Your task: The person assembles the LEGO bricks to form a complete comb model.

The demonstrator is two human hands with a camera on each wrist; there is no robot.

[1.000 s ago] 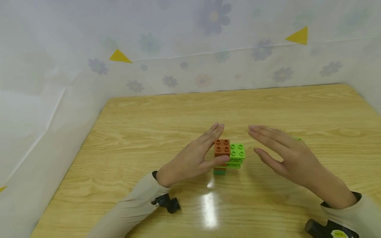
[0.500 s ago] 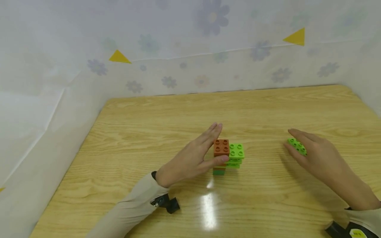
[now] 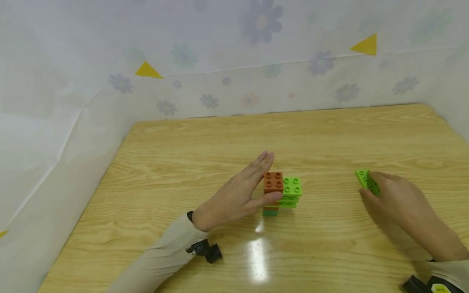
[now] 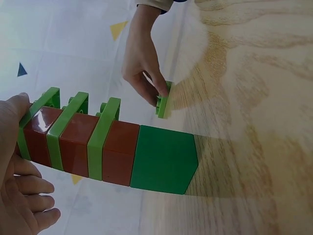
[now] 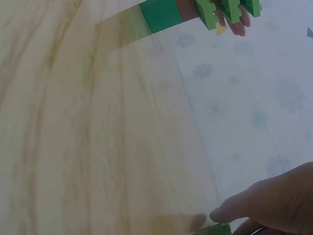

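Observation:
A tower of toy building bricks stands upright on the table. In the left wrist view, its dark green base brick carries reddish-brown bricks alternating with lime plates that jut out to one side. My left hand holds the tower near its top, thumb across the front and fingers behind it. Well to the right, my right hand pinches a loose lime studded plate between thumb and fingers. The hand partly covers that plate. Only its edge shows in the right wrist view.
The light wooden table reaches back to a white flower-print sheet with yellow triangles on it. A strip of bare tabletop separates the tower from the loose plate.
My right hand has moved away from beside the tower, to the right, and come down onto the loose lime plate. The left hand and tower have stayed in place.

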